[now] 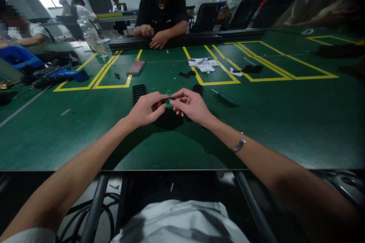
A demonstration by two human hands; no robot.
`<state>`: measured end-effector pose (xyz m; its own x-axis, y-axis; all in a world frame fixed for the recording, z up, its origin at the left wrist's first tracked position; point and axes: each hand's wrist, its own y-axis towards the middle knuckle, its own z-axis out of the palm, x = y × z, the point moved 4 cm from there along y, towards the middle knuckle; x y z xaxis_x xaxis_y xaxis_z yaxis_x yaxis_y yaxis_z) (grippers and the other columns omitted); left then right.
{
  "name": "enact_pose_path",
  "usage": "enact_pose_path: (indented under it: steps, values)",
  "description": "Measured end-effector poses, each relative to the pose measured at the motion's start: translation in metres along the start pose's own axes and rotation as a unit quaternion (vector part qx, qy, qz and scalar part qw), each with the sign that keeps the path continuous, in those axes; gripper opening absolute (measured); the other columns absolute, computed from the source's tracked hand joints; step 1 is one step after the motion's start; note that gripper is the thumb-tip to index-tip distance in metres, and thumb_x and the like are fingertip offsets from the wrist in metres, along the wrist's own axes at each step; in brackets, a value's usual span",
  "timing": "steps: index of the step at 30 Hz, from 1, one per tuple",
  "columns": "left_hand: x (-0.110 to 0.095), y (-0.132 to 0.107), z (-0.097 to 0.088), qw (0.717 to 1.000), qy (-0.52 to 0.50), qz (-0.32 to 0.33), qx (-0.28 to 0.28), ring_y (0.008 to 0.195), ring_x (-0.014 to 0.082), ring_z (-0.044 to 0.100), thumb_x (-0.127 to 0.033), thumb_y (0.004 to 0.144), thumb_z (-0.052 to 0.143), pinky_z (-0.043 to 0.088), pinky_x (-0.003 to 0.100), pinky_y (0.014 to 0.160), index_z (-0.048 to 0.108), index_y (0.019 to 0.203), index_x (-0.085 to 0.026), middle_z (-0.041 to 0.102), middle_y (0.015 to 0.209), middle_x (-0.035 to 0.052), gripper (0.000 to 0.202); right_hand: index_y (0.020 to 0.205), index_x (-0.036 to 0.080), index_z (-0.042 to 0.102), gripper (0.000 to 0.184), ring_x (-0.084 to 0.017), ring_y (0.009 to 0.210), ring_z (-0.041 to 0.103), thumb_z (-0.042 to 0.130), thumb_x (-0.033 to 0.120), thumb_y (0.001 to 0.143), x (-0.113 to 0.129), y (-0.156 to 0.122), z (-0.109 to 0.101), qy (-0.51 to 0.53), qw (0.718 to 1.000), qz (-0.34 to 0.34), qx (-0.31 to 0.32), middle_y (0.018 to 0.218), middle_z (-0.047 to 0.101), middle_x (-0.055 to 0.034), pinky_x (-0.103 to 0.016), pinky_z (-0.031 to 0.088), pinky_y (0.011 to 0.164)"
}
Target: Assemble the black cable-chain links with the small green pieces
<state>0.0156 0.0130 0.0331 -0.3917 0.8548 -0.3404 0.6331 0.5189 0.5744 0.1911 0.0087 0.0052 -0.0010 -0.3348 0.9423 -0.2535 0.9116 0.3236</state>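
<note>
Over the middle of the green table [85, 136], my left hand [146, 110] and my right hand [190, 105] meet with their fingertips pinched together on a small green part [169, 102]. A dark object [169, 119] lies under the hands, mostly hidden. A black slotted piece [139, 93] lies just beyond my left hand. A smaller black piece [197, 89] sits beyond my right hand. A metal bracelet [238, 145] is on my right wrist.
A screwdriver [225, 98] lies right of my hands. White scraps [205, 64] and black bits lie inside yellow floor-tape boxes. A plastic bottle [92, 38] and blue tools [64, 73] stand at the far left. A person in black [161, 11] works opposite; others sit behind.
</note>
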Motion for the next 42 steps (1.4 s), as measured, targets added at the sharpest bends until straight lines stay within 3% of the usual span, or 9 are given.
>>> enact_pose_path:
  steps: [5,10,16,27,42]
  values:
    - [0.000,0.000,-0.001,0.999,-0.025,-0.027,0.002,0.074,0.0150,0.057,-0.025,0.094,0.051,0.042,0.027,0.069,0.068,0.117,-0.014,0.063,0.082,0.0050,0.031,0.098,0.016,0.061,0.032,-0.012,0.052,0.060,0.076,0.039,0.083,0.000,0.000,0.000,-0.006,1.000,0.008,0.005,0.066,0.064,0.0001,-0.019,0.044,0.040]
    - [0.009,-0.001,0.002,0.987,-0.119,-0.108,-0.001,0.068,0.0124,0.057,-0.026,0.092,0.055,0.043,0.024,0.062,0.070,0.114,-0.016,0.067,0.084,0.0046,0.029,0.098,0.016,0.062,0.032,-0.012,0.052,0.060,0.077,0.039,0.082,-0.001,0.000,0.000,-0.008,1.000,0.010,0.002,0.065,0.064,-0.0001,-0.019,0.046,0.041]
    - [0.025,-0.002,0.012,0.948,-0.257,-0.190,0.006,0.054,0.0105,0.054,-0.027,0.089,0.059,0.043,0.022,0.052,0.071,0.113,-0.017,0.062,0.066,0.0007,0.029,0.098,0.016,0.061,0.030,-0.012,0.052,0.060,0.075,0.038,0.084,0.000,-0.001,0.000,-0.009,1.000,0.008,-0.009,0.065,0.064,-0.0001,-0.020,0.045,0.041]
    - [0.030,-0.001,0.021,0.867,-0.425,-0.258,0.003,0.055,0.0078,0.052,-0.025,0.085,0.066,0.048,0.021,0.054,0.070,0.109,-0.015,0.060,0.071,0.0009,0.026,0.100,0.017,0.062,0.030,-0.012,0.054,0.059,0.073,0.040,0.086,0.002,-0.003,0.000,-0.036,0.999,-0.013,-0.033,0.067,0.064,-0.0004,-0.020,0.045,0.042]
    - [0.030,-0.002,0.022,0.844,-0.444,-0.301,0.005,0.048,0.0075,0.052,-0.030,0.082,0.071,0.046,0.020,0.044,0.065,0.102,-0.014,0.055,0.063,-0.0018,0.027,0.102,0.017,0.062,0.026,-0.013,0.055,0.060,0.070,0.038,0.088,0.007,-0.004,-0.002,-0.052,0.997,-0.025,-0.049,0.070,0.065,-0.0008,-0.021,0.046,0.043]
